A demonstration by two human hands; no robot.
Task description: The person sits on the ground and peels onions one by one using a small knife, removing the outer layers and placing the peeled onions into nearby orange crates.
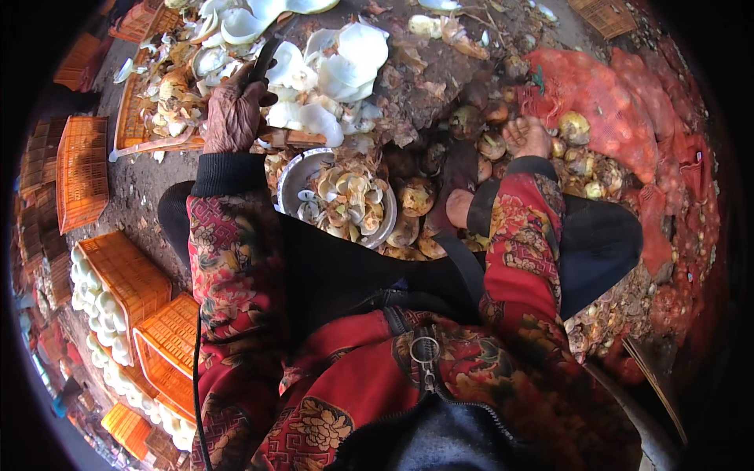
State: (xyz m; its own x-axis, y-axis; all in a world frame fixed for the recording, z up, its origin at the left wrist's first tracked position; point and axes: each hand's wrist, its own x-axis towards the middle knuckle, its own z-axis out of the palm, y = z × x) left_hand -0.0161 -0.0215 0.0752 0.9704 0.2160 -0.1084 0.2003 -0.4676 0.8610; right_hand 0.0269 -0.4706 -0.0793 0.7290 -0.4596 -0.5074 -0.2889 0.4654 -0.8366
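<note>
My left hand [238, 109] is wrapped around a dark-bladed knife [266, 56], above a heap of white onion layers [353, 62] and an orange crate filled with peelings. Over on the right, my right hand [527, 136] is curled into a fist with nothing showing in it. It is beside a yellow-skinned onion [574, 128] and a red mesh sack of onions [589, 100]. Between my arms, a metal basin [386, 221] holds onion skins and cut ends. Unpeeled onions [416, 197] lie on the ground between the basin and my foot.
Orange plastic crates stand at the left, one upright [82, 173] and others [126, 265] beside rows of peeled white onions [106, 312]. More red mesh sacks [677, 235] line the right side. Dry skins litter the dirt ground [412, 88]. My bent legs flank the basin.
</note>
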